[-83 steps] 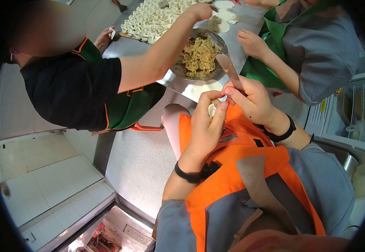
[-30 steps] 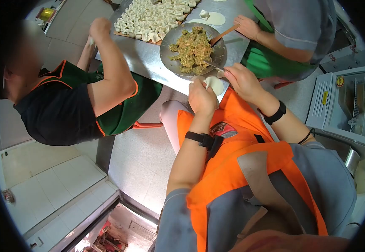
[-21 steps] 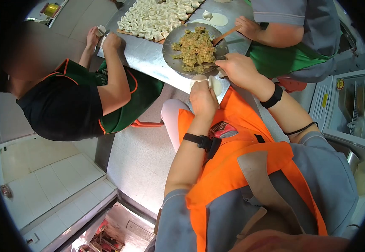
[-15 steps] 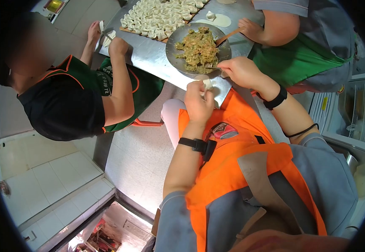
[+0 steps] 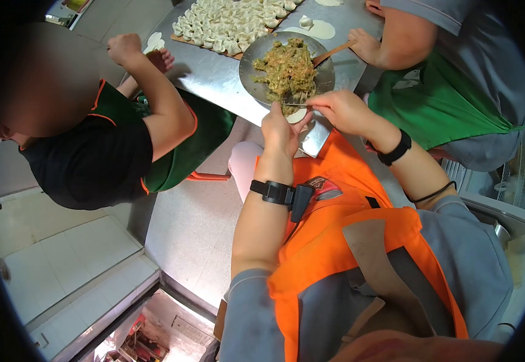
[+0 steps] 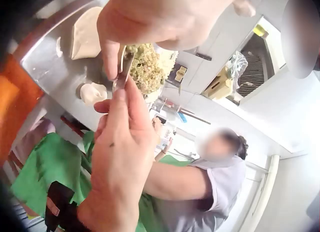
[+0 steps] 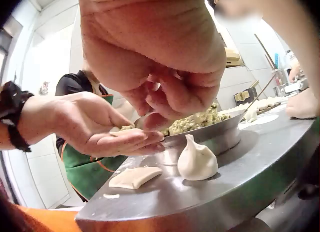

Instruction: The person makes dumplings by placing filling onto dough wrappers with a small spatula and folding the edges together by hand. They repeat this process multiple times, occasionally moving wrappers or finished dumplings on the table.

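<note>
My left hand (image 5: 279, 128) is turned palm up beside the bowl, its fairly straight fingers carrying a round dumpling wrapper (image 5: 297, 116). In the right wrist view, a little filling shows on the wrapper (image 7: 127, 132). My right hand (image 5: 342, 111) pinches the handle of a flat metal spatula (image 5: 295, 104), whose blade (image 6: 123, 75) lies over the wrapper in the left wrist view. Just beyond both hands stands a wide metal bowl (image 5: 249, 79) with a chopped green and yellow filling (image 5: 286, 65). A folded dumpling (image 7: 197, 159) and a flat wrapper (image 7: 135, 177) lie near the table's corner.
Behind the bowl, a board holds rows of dumplings (image 5: 226, 27). A wooden spoon (image 5: 329, 54) leans out of the bowl to the right. One person (image 5: 99, 145) sits at the left, another in a green apron (image 5: 437, 102) at the right. The metal table (image 5: 214, 96) ends near my apron.
My left hand has turned palm up with the wrapper and moved nearer the bowl. My right hand has drawn the spatula from the filling to the wrapper. The left person's hand has risen.
</note>
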The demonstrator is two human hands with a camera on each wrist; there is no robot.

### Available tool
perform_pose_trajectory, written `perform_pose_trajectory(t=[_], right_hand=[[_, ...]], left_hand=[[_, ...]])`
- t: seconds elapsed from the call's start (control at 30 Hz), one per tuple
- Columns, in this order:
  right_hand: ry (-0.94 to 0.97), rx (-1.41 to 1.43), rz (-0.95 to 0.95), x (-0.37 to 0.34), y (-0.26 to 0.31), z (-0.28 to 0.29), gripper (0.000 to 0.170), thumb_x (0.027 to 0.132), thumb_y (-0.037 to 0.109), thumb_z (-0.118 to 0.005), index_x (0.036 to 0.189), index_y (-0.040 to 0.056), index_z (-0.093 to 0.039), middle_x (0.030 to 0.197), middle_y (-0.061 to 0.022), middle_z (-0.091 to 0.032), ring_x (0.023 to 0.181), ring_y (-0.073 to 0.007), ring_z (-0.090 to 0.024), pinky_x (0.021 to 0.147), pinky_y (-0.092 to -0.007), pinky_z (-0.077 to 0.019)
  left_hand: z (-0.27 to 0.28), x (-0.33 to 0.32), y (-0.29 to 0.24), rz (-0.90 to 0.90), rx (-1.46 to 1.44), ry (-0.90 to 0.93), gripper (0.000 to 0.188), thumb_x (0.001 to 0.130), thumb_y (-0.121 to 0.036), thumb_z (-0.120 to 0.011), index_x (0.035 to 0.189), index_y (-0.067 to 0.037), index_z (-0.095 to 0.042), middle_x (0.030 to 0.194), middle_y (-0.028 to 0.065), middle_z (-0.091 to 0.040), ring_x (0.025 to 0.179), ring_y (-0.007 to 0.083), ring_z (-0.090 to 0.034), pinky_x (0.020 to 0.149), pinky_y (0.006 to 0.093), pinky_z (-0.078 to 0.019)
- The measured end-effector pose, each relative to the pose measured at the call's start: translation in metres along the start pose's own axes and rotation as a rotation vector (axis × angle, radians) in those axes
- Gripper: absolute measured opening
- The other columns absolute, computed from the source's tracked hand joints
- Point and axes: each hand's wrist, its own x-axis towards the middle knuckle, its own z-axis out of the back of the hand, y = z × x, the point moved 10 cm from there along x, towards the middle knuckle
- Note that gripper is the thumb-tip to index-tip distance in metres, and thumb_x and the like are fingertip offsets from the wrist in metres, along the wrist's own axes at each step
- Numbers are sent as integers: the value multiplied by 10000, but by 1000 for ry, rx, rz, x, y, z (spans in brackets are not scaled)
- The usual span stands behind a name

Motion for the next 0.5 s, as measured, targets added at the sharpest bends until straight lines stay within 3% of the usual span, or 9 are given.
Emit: perform_pose_trajectory(t=[0.1,0.23,0.27,0.37,0.5], right_hand=[[78,-95,-3,-17,28,2,281,894,110,-590,1162,73,-668,849,-158,-633,837,-350,-626,736,-437,-495],[-37,-181,-31,-17,13,32,236,881,117,-606,1103,99,-683,867,-143,-633,818,-360,-618,696,-428,-494],[-84,-268,-32,-16,8,42,207,891,202,-583,1061,170,-697,851,-131,-633,807,-358,-626,660,-459,-491],[38,-462,-118,-12,-10,38,197,894,199,-568,1034,164,-702,848,-147,-653,819,-362,-637,670,-464,-497],[12,-123,-61,-14,4,15,204,888,172,-572,1042,121,-697,866,-167,-676,826,-371,-646,704,-462,-509]], left_hand=[[4,-1,-2,19,3,-37,373,1041,-240,-361,1234,64,-459,1082,208,-617,903,338,-672,753,457,-601],[7,-5,-3,19,102,-27,370,1038,-222,-345,1249,66,-445,1104,220,-612,925,352,-671,762,473,-601],[12,2,1,21,116,-12,380,1040,-215,-329,1264,76,-428,1123,235,-606,950,367,-667,776,493,-601],[10,0,3,4,118,2,382,1033,-190,-314,1268,92,-419,1123,254,-607,961,385,-666,795,516,-599],[14,-1,4,-24,28,-5,377,1024,-174,-319,1253,108,-421,1134,260,-601,940,399,-668,814,521,-594]])
